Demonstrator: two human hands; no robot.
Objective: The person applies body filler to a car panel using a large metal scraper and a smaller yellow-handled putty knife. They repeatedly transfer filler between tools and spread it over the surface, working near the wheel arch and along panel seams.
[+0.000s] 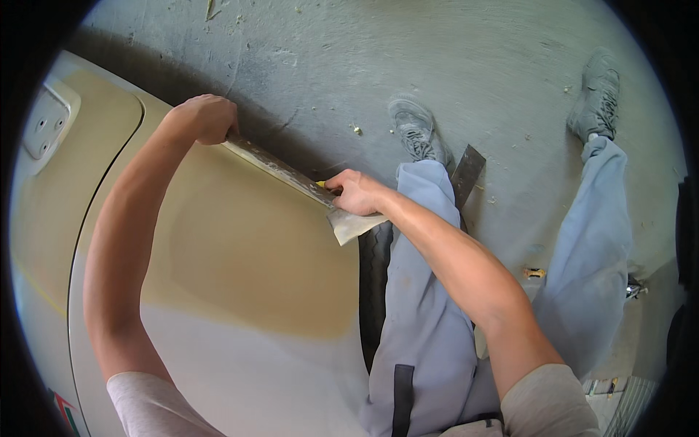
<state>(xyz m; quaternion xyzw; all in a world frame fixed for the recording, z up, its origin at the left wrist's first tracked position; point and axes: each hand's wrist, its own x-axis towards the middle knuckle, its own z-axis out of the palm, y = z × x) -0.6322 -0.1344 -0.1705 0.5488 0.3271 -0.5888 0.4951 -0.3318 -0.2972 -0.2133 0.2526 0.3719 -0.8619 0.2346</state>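
Note:
A long narrow board (275, 169), its face mottled with pale dust and worn patches, lies along the outer edge of a vehicle body panel (247, 255). My left hand (208, 119) is closed over the board's far end, its fingertips hidden. At the near end my right hand (356, 192) is closed too, thumb and fingers bent around it. From beneath that hand a pale, creased sheet (354, 226) sticks out over the panel. A small yellow bit, too small to name, shows at my right fingertips. A broad tan coat covers part of the white panel.
A dark tyre (374, 273) sits beside the panel, next to my leg. On the left, a recess (49, 122) with holes lies beyond a curved seam. A flat dark strip (468, 173) is near my shoe (416, 125). Small crumbs dot the grey floor (502, 65).

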